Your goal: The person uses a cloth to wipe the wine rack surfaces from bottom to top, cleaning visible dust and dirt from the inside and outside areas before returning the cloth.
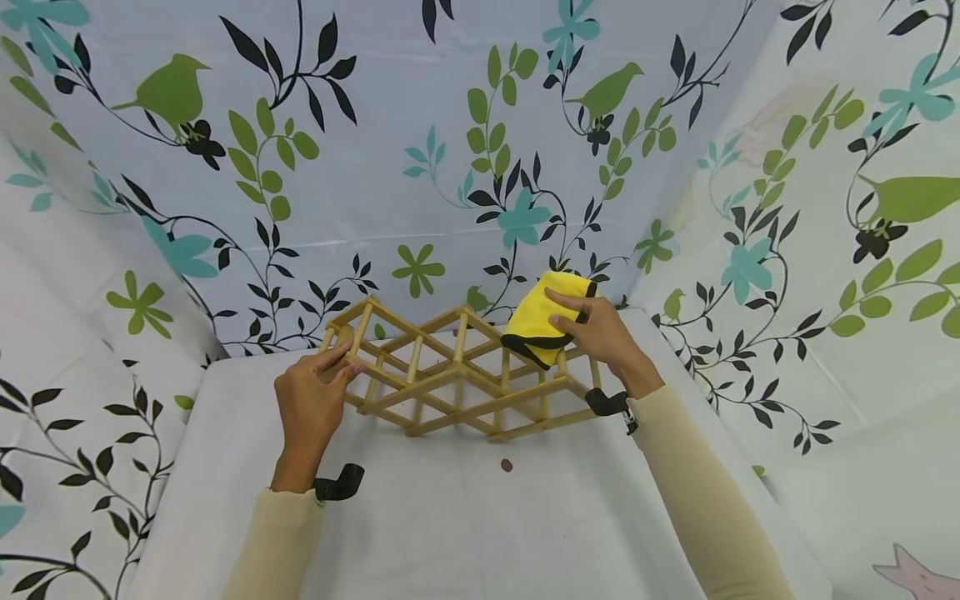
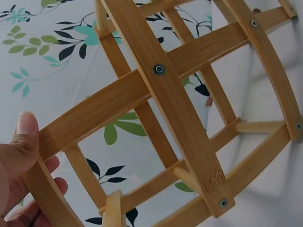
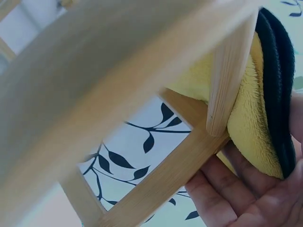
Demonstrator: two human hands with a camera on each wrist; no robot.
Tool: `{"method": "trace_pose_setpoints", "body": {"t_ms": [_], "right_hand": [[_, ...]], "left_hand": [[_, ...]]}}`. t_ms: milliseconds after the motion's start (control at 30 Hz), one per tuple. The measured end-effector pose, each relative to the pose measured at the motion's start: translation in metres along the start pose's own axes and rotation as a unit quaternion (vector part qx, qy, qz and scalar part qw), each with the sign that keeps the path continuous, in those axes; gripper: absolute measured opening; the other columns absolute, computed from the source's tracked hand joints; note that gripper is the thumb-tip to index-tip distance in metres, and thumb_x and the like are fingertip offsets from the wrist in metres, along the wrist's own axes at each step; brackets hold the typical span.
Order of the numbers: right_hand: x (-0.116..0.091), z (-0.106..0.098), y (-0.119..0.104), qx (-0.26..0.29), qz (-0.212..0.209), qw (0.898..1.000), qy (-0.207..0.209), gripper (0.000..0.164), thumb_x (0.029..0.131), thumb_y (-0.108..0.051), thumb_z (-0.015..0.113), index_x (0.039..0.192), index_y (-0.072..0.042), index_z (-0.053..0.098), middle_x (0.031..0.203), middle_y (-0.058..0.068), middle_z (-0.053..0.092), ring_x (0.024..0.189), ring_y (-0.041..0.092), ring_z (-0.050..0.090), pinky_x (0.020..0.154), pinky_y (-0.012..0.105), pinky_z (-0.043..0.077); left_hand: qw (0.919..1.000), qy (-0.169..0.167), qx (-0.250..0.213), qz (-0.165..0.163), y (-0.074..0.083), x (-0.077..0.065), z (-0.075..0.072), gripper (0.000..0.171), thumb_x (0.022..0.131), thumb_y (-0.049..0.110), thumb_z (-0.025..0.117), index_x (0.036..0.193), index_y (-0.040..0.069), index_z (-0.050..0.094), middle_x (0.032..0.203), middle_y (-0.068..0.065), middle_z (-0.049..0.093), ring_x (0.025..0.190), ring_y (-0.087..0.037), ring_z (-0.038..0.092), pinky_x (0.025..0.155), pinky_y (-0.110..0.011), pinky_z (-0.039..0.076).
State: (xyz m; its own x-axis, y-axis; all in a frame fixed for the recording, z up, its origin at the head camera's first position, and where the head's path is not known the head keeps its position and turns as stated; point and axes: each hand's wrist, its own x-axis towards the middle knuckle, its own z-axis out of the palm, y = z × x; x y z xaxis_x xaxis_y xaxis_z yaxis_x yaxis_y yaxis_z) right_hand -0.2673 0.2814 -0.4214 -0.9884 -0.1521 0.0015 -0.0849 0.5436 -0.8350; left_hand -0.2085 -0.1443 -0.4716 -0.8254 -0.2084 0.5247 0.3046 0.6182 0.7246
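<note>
So, there's a white table [image 1: 450, 533] with a wooden rack [image 1: 460, 367] over its far side, though I can't tell if it's resting there or held just clear. The rack's long axis runs left to right between the hands, and the key thing imo is that the cloth [image 1: 542, 310] is up at its right end, so the right hand [image 1: 609, 337] is way nearer. That hand has the cloth gripped against the wood; the left hand [image 1: 309, 402] is clamped on the rack's far left end, thumb one side, fingers the other. Looks-wise, the rack is light brown criss-cross slats with round pegs and little metal screws [image 2: 159, 69]; the cloth is fuzzy yellow with black edging, folded and bunched by a peg.
</note>
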Motion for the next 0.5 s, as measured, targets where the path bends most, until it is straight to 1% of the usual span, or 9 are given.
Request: {"method": "trace_pose_setpoints", "body": {"t_ms": [67,133,200,267,300,367,433,467,500], "right_hand": [[-0.007,0.001,0.000,-0.012,0.001,1.000,0.010,0.050,0.106,-0.035,0.069,0.153,-0.039,0.056,0.171,0.008,0.040,0.140,0.028,0.051,0.111,0.049,0.044],[-0.014,0.003,0.000,-0.021,0.004,1.000,0.021,0.049,0.105,-0.035,0.069,0.152,-0.040,0.057,0.164,0.011,0.050,0.105,0.023,0.062,0.092,0.041,0.050],[-0.022,0.005,0.000,-0.022,0.006,0.999,0.026,0.049,0.105,-0.034,0.070,0.151,-0.040,0.058,0.148,0.012,0.063,0.074,0.017,0.054,0.073,0.033,0.049],[-0.029,0.007,-0.001,-0.014,0.011,0.999,0.029,0.048,0.104,-0.033,0.071,0.150,-0.041,0.059,0.111,0.009,0.072,0.054,0.014,0.038,0.058,0.028,0.044],[-0.033,0.008,-0.002,-0.010,0.014,0.999,0.029,0.048,0.104,-0.034,0.071,0.150,-0.042,0.059,0.093,0.005,0.068,0.049,0.013,0.033,0.053,0.027,0.041],[-0.040,0.009,-0.003,-0.004,0.019,0.999,0.027,0.048,0.104,-0.033,0.071,0.149,-0.042,0.060,0.067,-0.002,0.052,0.047,0.011,0.034,0.051,0.025,0.041],[-0.048,0.011,-0.004,-0.002,0.024,0.999,0.031,0.047,0.103,-0.033,0.072,0.149,-0.042,0.060,0.058,-0.003,0.035,0.047,0.012,0.034,0.052,0.025,0.041],[-0.052,0.012,-0.004,-0.005,0.022,0.999,0.034,0.048,0.103,-0.033,0.072,0.149,-0.041,0.060,0.059,-0.003,0.038,0.047,0.012,0.033,0.054,0.025,0.043],[-0.057,0.013,-0.005,-0.008,0.021,0.999,0.037,0.048,0.103,-0.033,0.072,0.149,-0.040,0.060,0.064,-0.002,0.051,0.049,0.012,0.034,0.058,0.025,0.044]], "left_hand": [[1.0000,-0.008,-0.004,-0.001,-0.003,0.007,0.002,0.044,0.085,0.013,0.088,0.126,0.004,0.078,0.115,-0.024,0.078,0.117,-0.048,0.071,0.101,-0.063,0.054],[0.9999,-0.015,-0.007,-0.003,-0.006,0.014,0.004,0.043,0.086,0.014,0.088,0.127,0.005,0.078,0.117,-0.025,0.078,0.118,-0.047,0.070,0.101,-0.063,0.054],[0.9997,-0.021,-0.007,-0.004,-0.008,0.021,0.006,0.042,0.087,0.015,0.087,0.127,0.006,0.078,0.116,-0.026,0.078,0.118,-0.047,0.070,0.099,-0.063,0.055],[0.9997,-0.025,-0.007,-0.002,-0.010,0.027,0.008,0.042,0.088,0.016,0.086,0.128,0.007,0.078,0.117,-0.027,0.077,0.117,-0.048,0.070,0.096,-0.063,0.056],[0.9996,-0.026,-0.007,0.000,-0.011,0.030,0.009,0.042,0.088,0.017,0.086,0.128,0.008,0.078,0.118,-0.027,0.077,0.117,-0.048,0.070,0.095,-0.063,0.056],[0.9995,-0.032,-0.007,0.006,-0.013,0.036,0.011,0.042,0.089,0.019,0.084,0.129,0.010,0.077,0.117,-0.027,0.077,0.117,-0.048,0.070,0.092,-0.062,0.056],[0.9992,-0.038,-0.006,0.011,-0.014,0.041,0.014,0.042,0.089,0.020,0.083,0.130,0.013,0.077,0.121,-0.026,0.076,0.117,-0.048,0.070,0.089,-0.061,0.056],[0.9990,-0.041,-0.005,0.013,-0.015,0.043,0.015,0.042,0.089,0.021,0.083,0.130,0.014,0.077,0.122,-0.026,0.076,0.116,-0.048,0.070,0.087,-0.059,0.056],[0.9988,-0.046,-0.001,0.017,-0.015,0.045,0.016,0.042,0.090,0.021,0.083,0.130,0.014,0.077,0.122,-0.025,0.076,0.114,-0.047,0.070,0.084,-0.056,0.056]]}}
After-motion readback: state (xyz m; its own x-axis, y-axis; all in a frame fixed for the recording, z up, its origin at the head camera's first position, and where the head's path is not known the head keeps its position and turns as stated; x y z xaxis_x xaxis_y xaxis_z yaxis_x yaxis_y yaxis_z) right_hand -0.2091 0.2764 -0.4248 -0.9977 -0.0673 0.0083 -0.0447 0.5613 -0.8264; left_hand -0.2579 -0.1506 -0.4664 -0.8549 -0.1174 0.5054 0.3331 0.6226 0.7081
